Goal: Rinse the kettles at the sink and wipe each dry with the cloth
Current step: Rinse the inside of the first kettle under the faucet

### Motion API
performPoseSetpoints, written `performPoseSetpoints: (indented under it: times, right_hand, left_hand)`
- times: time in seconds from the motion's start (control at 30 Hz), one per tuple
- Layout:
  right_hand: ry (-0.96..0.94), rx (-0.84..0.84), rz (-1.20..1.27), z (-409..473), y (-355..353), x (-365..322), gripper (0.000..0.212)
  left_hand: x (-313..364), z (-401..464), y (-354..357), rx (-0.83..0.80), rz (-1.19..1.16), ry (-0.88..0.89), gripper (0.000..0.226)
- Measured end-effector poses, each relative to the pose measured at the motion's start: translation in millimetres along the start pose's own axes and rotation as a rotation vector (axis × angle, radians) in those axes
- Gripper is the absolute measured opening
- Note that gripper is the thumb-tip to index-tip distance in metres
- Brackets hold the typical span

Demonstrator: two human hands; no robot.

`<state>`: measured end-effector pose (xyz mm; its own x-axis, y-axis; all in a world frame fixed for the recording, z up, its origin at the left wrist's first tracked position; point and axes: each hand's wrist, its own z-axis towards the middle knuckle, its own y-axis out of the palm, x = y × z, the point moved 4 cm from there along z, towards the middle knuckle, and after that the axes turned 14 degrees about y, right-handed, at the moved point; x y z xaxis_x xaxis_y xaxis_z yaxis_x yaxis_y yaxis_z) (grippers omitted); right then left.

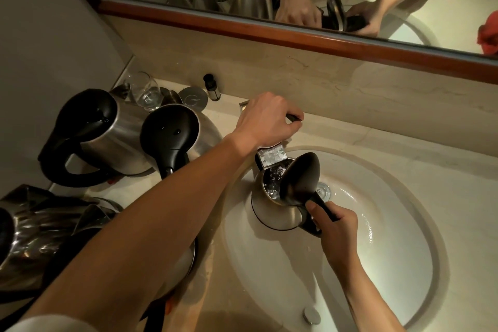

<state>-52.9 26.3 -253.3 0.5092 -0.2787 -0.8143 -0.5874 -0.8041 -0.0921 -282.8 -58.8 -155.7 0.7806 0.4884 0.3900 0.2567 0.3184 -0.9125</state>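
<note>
Water is pouring from the tap spout (270, 155) straight into the open kettle (275, 206), held tilted over the sink (390, 264)! Right hand (335, 229) is curled tight round the kettle's black handle, lid (300, 178) flipped up. Left hand (265, 118) reaches across, fingers wrapped over the tap lever (293, 117). On the table at the left, two more kettles (107, 137) stand side by side, waiting near a glass (145, 91).

My left hand (265, 118) reaches forward, fingers curled around the dark faucet lever (294, 117). My right hand (335, 226) sits nearer me, below that lever, gripping a steel kettle's black handle (319, 203).
</note>
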Motion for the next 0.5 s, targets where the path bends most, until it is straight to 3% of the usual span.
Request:
performPoseSetpoints:
  times: [0.27, 0.5]
  right_hand:
    - [0.049, -0.011, 0.027, 0.2, 1.2, 1.0, 0.053]
    - [0.008, -0.025, 0.013, -0.2, 0.1, -6.3, 0.045]
  left_hand:
    - [-0.4, 0.2, 1.1, 0.004, 0.003, 0.008, 0.027]
    - [-1.6, 0.5, 1.8, 0.004, 0.006, 0.018, 0.025]
